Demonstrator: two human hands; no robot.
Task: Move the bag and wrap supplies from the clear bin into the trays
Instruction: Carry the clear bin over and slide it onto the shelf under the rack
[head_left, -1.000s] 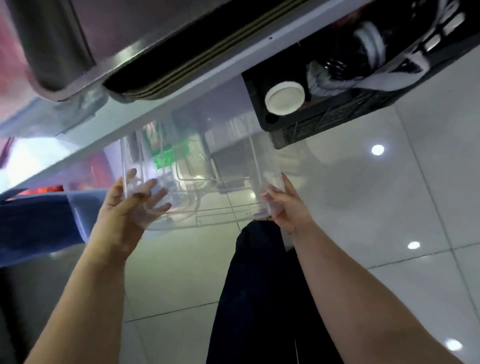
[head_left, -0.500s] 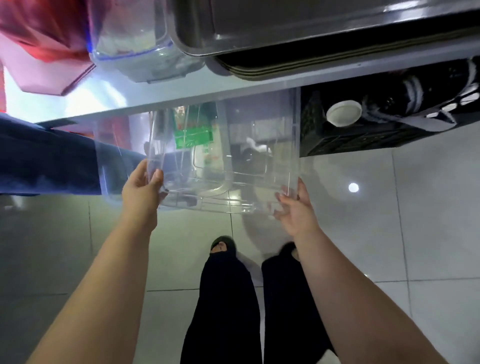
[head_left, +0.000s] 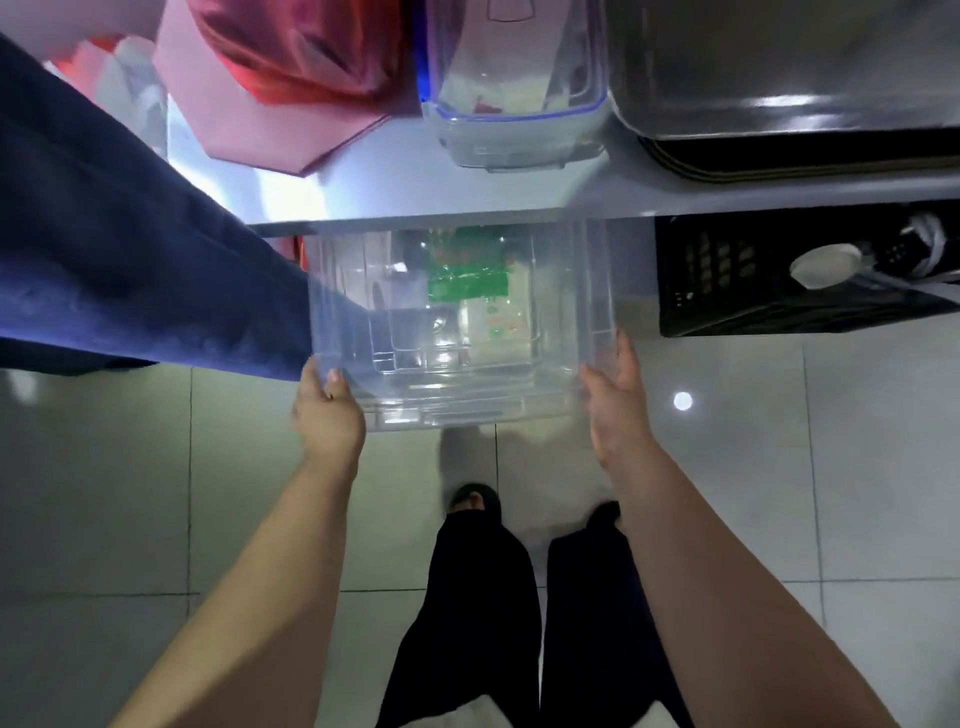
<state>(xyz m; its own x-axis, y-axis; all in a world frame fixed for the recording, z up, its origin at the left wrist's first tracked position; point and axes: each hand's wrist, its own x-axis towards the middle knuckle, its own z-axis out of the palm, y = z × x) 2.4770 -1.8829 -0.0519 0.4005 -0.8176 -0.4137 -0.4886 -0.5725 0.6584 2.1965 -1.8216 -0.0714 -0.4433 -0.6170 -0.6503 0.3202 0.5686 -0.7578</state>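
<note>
The clear bin (head_left: 457, 332) sat half under the table edge (head_left: 467, 221), apparently emptied. My left hand (head_left: 328, 415) and right hand (head_left: 615, 410) gripped its near corners; keeping it level seemed wise beside the black crate (head_left: 737, 280).

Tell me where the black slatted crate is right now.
In the head view, the black slatted plastic crate sits on the floor under the steel counter's edge, right of the clear plastic bin both hands grip.

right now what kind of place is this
Probably a food-prep or shop back room. A steel counter carries stacked metal trays and red plastic bags, with a black crate stored under it on a tiled floor. Both hands, left hand and right hand, hold a clear bin.
</note>
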